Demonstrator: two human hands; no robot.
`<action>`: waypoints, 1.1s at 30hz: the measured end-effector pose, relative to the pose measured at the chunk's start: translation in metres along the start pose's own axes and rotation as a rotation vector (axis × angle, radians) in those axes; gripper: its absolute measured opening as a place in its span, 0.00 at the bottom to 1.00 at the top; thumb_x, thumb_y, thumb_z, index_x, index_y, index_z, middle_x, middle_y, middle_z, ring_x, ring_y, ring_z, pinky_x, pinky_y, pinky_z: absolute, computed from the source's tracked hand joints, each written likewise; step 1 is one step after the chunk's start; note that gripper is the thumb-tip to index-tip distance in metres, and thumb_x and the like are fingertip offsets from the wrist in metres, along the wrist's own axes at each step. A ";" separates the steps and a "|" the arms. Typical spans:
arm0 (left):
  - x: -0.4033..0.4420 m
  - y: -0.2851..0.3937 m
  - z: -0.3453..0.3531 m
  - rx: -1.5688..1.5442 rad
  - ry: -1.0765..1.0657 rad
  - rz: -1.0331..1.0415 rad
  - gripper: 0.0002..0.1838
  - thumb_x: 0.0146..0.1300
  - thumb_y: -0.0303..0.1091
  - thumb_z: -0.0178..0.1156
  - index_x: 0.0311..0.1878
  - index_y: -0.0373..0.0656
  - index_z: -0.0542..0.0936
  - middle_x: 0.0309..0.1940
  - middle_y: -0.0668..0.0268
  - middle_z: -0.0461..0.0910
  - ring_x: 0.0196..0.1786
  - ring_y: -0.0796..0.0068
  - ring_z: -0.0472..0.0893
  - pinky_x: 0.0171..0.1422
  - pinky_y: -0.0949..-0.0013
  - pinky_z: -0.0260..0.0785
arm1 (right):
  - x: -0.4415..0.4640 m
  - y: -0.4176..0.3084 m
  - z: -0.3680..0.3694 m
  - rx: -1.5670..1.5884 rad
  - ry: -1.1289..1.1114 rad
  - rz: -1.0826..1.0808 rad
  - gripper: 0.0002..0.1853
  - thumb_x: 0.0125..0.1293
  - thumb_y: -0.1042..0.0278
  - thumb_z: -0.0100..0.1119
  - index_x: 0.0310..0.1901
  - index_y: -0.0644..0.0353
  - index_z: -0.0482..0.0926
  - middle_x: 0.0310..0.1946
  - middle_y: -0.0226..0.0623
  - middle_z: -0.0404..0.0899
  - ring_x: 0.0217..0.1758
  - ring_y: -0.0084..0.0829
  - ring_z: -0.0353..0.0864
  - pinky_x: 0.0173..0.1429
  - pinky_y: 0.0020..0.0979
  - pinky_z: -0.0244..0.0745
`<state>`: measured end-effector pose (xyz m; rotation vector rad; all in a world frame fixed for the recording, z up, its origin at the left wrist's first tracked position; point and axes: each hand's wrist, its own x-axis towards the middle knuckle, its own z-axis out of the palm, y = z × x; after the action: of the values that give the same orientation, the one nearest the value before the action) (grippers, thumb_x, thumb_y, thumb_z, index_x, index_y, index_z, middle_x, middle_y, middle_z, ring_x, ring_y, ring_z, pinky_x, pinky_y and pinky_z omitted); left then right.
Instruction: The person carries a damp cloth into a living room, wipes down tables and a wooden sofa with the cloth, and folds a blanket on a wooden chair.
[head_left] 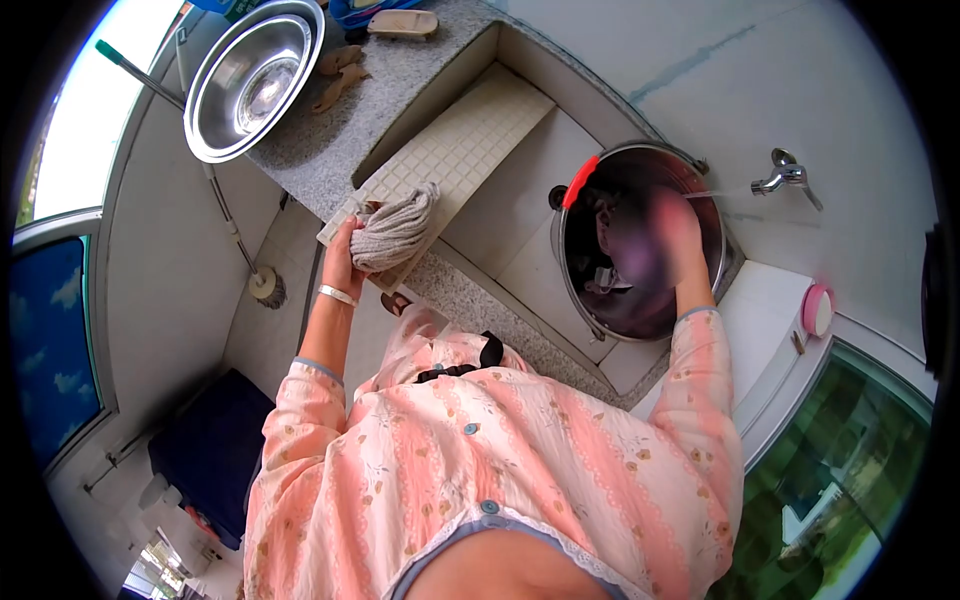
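My left hand (343, 255) is closed on a grey mop head (396, 230), a bundle of looped cotton strands. The bundle rests over the near end of a ribbed, tiled washing slab (465, 130). Inside a large metal bucket (640, 325) in the sink, my right hand (680, 235) is smeared by motion, and its fingers cannot be made out. Dark and purplish cloth (607, 275) lies in the bucket around that hand. A red grip (580, 182) sits on the bucket's rim.
A wall tap (785, 178) sends a thin stream of water into the bucket. Nested steel basins (258, 85) and a soap dish (403, 24) stand on the granite counter (300, 140). A long-handled brush (267, 288) leans at left. A pink round container (818, 310) sits at right.
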<state>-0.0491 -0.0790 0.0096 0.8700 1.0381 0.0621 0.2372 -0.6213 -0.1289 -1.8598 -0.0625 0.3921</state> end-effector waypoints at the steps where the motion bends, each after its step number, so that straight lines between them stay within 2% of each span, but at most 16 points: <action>1: -0.001 0.001 0.000 0.005 -0.003 0.000 0.16 0.63 0.49 0.56 0.43 0.46 0.74 0.36 0.69 0.79 0.37 0.73 0.81 0.39 0.67 0.76 | 0.003 -0.015 0.006 0.285 0.110 0.144 0.14 0.66 0.64 0.48 0.49 0.62 0.74 0.45 0.39 0.77 0.47 0.33 0.77 0.51 0.33 0.75; 4: 0.001 0.000 -0.001 0.001 -0.001 0.003 0.16 0.63 0.48 0.57 0.43 0.46 0.74 0.37 0.69 0.79 0.38 0.73 0.81 0.40 0.67 0.75 | 0.012 -0.050 0.020 1.140 0.435 0.575 0.11 0.63 0.66 0.46 0.39 0.62 0.76 0.36 0.40 0.79 0.40 0.36 0.79 0.45 0.38 0.76; 8: -0.004 0.001 0.006 0.003 0.047 0.013 0.15 0.64 0.49 0.55 0.40 0.46 0.75 0.34 0.70 0.79 0.34 0.76 0.81 0.35 0.69 0.74 | 0.022 -0.054 0.024 1.235 0.298 0.435 0.09 0.61 0.69 0.44 0.31 0.62 0.74 0.30 0.38 0.76 0.33 0.32 0.75 0.40 0.34 0.74; 10: -0.003 0.000 0.003 -0.002 0.026 0.007 0.17 0.63 0.49 0.57 0.45 0.46 0.74 0.38 0.71 0.78 0.41 0.74 0.80 0.43 0.66 0.74 | 0.021 -0.071 0.029 1.337 0.293 0.372 0.09 0.60 0.69 0.44 0.27 0.61 0.72 0.27 0.37 0.73 0.28 0.30 0.71 0.35 0.31 0.71; 17: 0.004 -0.004 -0.005 0.013 -0.003 -0.008 0.16 0.63 0.49 0.57 0.44 0.47 0.74 0.38 0.70 0.79 0.41 0.73 0.80 0.44 0.64 0.74 | 0.007 -0.102 0.021 1.339 0.227 0.318 0.09 0.60 0.68 0.45 0.24 0.59 0.68 0.22 0.32 0.67 0.24 0.28 0.64 0.31 0.29 0.65; 19: 0.003 -0.005 0.000 -0.020 0.025 0.026 0.15 0.64 0.49 0.55 0.40 0.47 0.75 0.32 0.70 0.79 0.32 0.76 0.81 0.30 0.71 0.73 | 0.001 -0.103 0.017 1.328 0.186 0.275 0.11 0.62 0.67 0.46 0.23 0.58 0.67 0.21 0.31 0.65 0.23 0.26 0.62 0.30 0.28 0.63; 23: -0.001 -0.002 0.005 -0.011 0.030 0.022 0.15 0.64 0.49 0.55 0.40 0.47 0.75 0.33 0.70 0.79 0.33 0.76 0.81 0.31 0.70 0.74 | -0.005 -0.102 0.005 1.316 0.142 0.317 0.14 0.66 0.64 0.47 0.22 0.57 0.65 0.20 0.31 0.63 0.22 0.24 0.60 0.29 0.27 0.62; 25: 0.000 -0.002 0.003 -0.012 0.003 0.023 0.14 0.64 0.49 0.55 0.39 0.47 0.75 0.34 0.70 0.79 0.34 0.76 0.81 0.32 0.69 0.74 | -0.014 -0.109 0.002 1.236 -0.106 0.287 0.14 0.68 0.61 0.48 0.26 0.58 0.71 0.24 0.32 0.71 0.26 0.24 0.69 0.33 0.26 0.66; 26: 0.000 -0.001 0.003 -0.008 0.000 0.022 0.14 0.64 0.49 0.55 0.39 0.47 0.75 0.34 0.70 0.79 0.34 0.76 0.81 0.32 0.69 0.74 | -0.021 -0.111 0.002 1.238 -0.100 0.285 0.14 0.68 0.61 0.48 0.26 0.58 0.71 0.24 0.32 0.71 0.26 0.24 0.69 0.33 0.26 0.66; 28: 0.000 -0.001 0.004 0.015 0.023 0.008 0.14 0.64 0.49 0.55 0.39 0.48 0.75 0.33 0.70 0.79 0.35 0.75 0.81 0.34 0.67 0.75 | -0.045 -0.147 0.019 0.347 0.086 0.418 0.13 0.68 0.58 0.51 0.34 0.58 0.77 0.34 0.36 0.79 0.36 0.26 0.78 0.41 0.28 0.71; 29: 0.001 -0.001 0.004 0.019 0.016 0.007 0.14 0.64 0.49 0.55 0.39 0.48 0.75 0.33 0.70 0.79 0.35 0.75 0.81 0.34 0.67 0.75 | -0.045 -0.133 0.012 -0.002 0.036 0.449 0.14 0.66 0.59 0.54 0.45 0.59 0.79 0.44 0.38 0.81 0.47 0.28 0.79 0.50 0.30 0.71; 30: 0.002 -0.001 0.003 0.016 0.009 0.005 0.14 0.64 0.49 0.55 0.38 0.48 0.75 0.34 0.70 0.79 0.35 0.75 0.81 0.35 0.66 0.76 | -0.048 -0.121 0.005 0.000 0.043 0.448 0.14 0.66 0.59 0.54 0.45 0.59 0.79 0.44 0.38 0.81 0.47 0.28 0.79 0.50 0.30 0.71; 32: 0.002 0.000 0.002 0.015 -0.002 0.004 0.13 0.64 0.49 0.55 0.38 0.48 0.75 0.34 0.70 0.79 0.36 0.75 0.81 0.36 0.65 0.76 | -0.054 -0.104 -0.005 -0.390 -0.020 0.222 0.16 0.65 0.60 0.56 0.51 0.59 0.78 0.44 0.36 0.81 0.48 0.27 0.79 0.53 0.29 0.70; 33: 0.002 0.000 0.002 0.015 -0.003 -0.002 0.14 0.64 0.49 0.55 0.38 0.48 0.75 0.34 0.69 0.79 0.36 0.74 0.81 0.37 0.64 0.76 | -0.061 -0.109 -0.005 -0.362 0.062 0.192 0.18 0.65 0.61 0.56 0.54 0.59 0.76 0.43 0.36 0.81 0.50 0.26 0.78 0.54 0.26 0.68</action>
<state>-0.0465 -0.0795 0.0087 0.8828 1.0380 0.0512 0.1978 -0.6052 -0.0110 -2.2432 0.0943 0.4790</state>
